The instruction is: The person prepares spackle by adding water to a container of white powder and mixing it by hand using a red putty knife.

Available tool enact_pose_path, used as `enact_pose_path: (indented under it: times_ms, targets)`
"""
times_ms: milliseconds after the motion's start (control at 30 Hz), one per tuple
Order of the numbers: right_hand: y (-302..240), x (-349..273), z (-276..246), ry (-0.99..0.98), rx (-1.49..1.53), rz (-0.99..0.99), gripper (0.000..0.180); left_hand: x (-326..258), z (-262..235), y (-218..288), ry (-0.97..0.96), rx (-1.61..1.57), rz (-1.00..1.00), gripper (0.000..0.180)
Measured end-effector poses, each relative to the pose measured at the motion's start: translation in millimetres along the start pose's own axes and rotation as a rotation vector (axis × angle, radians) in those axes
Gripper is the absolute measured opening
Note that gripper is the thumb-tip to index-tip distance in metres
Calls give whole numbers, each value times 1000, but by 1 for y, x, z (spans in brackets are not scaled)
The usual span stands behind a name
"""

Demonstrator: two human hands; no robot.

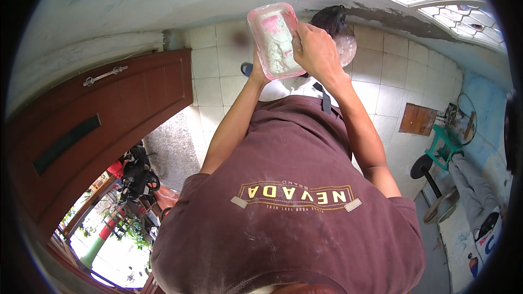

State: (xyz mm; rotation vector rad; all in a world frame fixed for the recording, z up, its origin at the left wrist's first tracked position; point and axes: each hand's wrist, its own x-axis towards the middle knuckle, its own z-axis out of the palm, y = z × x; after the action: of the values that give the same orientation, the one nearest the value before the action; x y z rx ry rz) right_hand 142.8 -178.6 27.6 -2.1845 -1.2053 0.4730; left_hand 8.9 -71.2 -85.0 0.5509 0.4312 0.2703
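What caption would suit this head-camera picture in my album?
Left hand and right hand hold a pink-rimmed tray of lumpy white material above a tiled floor.

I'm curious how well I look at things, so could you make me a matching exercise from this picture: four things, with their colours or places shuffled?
1. container
2. door
3. stool
4. shirt

A. green, toward the picture's right
B. dark maroon, worn by the person
C. pink-rimmed, near the picture's top
D. reddish-brown, at the picture's left

Pairs: 1-C, 2-D, 3-A, 4-B
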Motion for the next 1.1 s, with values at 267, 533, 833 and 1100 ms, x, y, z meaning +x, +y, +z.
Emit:
enact_pose_path:
  times_ms: [267,533,833,1100]
  targets:
    - [28,-8,57,25,74,-11,42,15,-28,-20,18,-7,-74,70]
    - [134,-46,132,370,372,321,21,18,-104,-42,141,-312,-214,77]
    - [328,-30,281,-269,-351,295,62,28,-168,-60,402,-194,-193,70]
    - [360,6,300,-557,-654,144,34,23,-153,-54,333,-255,-166,79]
